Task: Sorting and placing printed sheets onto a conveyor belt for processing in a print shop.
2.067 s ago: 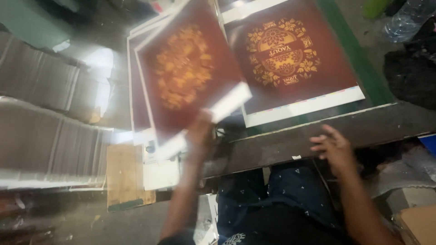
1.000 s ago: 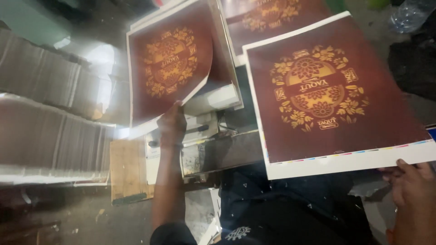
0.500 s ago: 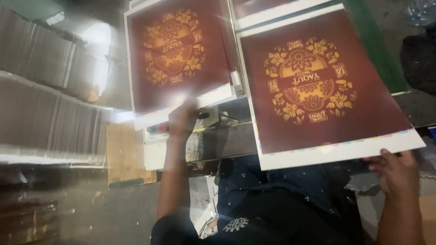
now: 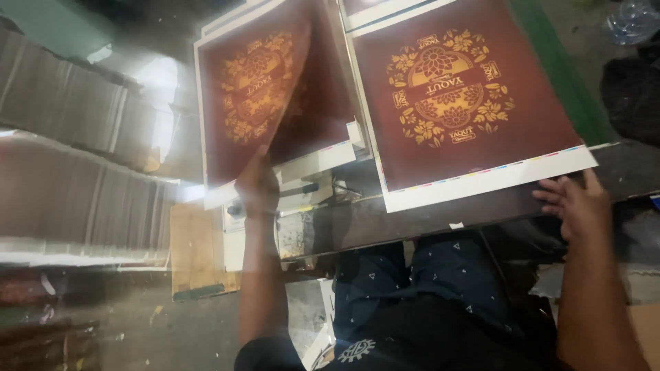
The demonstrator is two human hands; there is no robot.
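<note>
The left hand (image 4: 258, 182) grips a curling glossy maroon sheet (image 4: 258, 89) (gold round ornament printed on it); the right hand (image 4: 574, 206), fingers spread, touches a flat white-bordered sheet (image 4: 467, 110).

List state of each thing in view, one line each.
left hand: gripping the lower edge of the lifted sheet
lifted sheet: curled up off the left stack
left stack: flat, partly uncovered
right sheet: flat, print up
right hand: open, fingers at the right sheet's corner
</note>
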